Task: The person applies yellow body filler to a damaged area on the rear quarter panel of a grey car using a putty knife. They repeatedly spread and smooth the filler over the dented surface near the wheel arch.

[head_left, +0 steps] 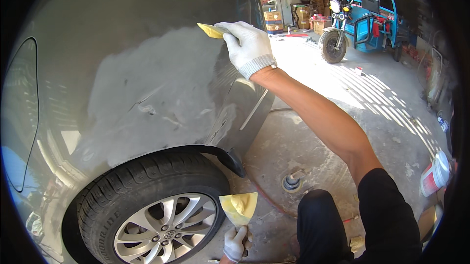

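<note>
My right hand (pixel 248 47), in a white knit glove, is closed on a thin putty spreader (pixel 212 30) coated in yellow. It is at the upper edge of a sanded grey patch (pixel 152 80) on the dark car fender (pixel 63 63); whether the blade touches the metal I cannot tell. Scratches and a few dents mark the patch above the wheel arch. Lower down, beside the tyre, my gloved left hand (pixel 235 244) grips a wide putty knife (pixel 247 217) from below, blade up. A lump of yellow putty (pixel 241 203) lies on that blade.
The car wheel (pixel 166 227) fills the lower left. Behind my arm, a round tool (pixel 292 182) and a red hose (pixel 267 195) lie on the concrete floor. A white and red bucket (pixel 435 173) stands at right. Farther back are a blue cargo tricycle (pixel 367 24) and stacked cartons (pixel 272 18).
</note>
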`<state>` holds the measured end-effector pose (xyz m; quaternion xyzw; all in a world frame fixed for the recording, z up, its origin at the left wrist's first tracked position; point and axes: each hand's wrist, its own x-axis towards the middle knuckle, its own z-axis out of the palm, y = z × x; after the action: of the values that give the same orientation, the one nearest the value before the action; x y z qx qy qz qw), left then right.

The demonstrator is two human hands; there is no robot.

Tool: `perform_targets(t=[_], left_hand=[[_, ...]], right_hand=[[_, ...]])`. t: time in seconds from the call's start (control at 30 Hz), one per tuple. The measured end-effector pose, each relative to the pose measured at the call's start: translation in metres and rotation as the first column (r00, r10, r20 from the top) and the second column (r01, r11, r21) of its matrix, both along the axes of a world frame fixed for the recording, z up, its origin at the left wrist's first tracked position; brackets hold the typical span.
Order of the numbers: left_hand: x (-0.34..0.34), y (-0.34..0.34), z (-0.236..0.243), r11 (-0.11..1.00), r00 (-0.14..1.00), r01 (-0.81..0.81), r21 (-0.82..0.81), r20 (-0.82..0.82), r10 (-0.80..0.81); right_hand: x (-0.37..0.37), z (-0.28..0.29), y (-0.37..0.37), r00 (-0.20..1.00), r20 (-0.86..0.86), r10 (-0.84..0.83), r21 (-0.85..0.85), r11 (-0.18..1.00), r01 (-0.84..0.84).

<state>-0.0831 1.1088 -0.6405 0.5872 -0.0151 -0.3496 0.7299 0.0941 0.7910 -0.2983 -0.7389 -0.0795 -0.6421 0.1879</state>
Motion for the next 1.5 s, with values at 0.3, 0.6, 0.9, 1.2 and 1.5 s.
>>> perform_targets(t=[0.3,0.6,0.9,1.2,1.5], left_hand=[[0.001,0.004,0.006,0.999,0.999,0.044,0.003,-0.003,-0.044],[-0.004,0.009,0.005,0.998,0.998,0.056,0.021,0.019,-0.057],[-0.008,0.005,0.012,0.998,0.998,0.06,0.036,-0.02,-0.06],[-0.006,0.002,0.006,0.996,0.996,0.083,0.029,-0.016,-0.083],[-0.003,0.003,0.009,0.99,0.997,0.075,0.117,0.011,-0.076]], right_hand=[[0.019,0.011,-0.01,0.988,0.151,0.03,-0.265,0.964,0.011],[0.021,-0.017,-0.004,0.993,0.116,-0.021,-0.262,0.964,0.051],[0.011,-0.065,0.009,0.996,0.078,-0.039,-0.253,0.966,0.058],[-0.001,-0.103,0.019,0.998,0.063,-0.017,-0.284,0.958,0.035],[-0.001,-0.049,-0.004,0.98,0.197,0.017,-0.262,0.964,0.036]])
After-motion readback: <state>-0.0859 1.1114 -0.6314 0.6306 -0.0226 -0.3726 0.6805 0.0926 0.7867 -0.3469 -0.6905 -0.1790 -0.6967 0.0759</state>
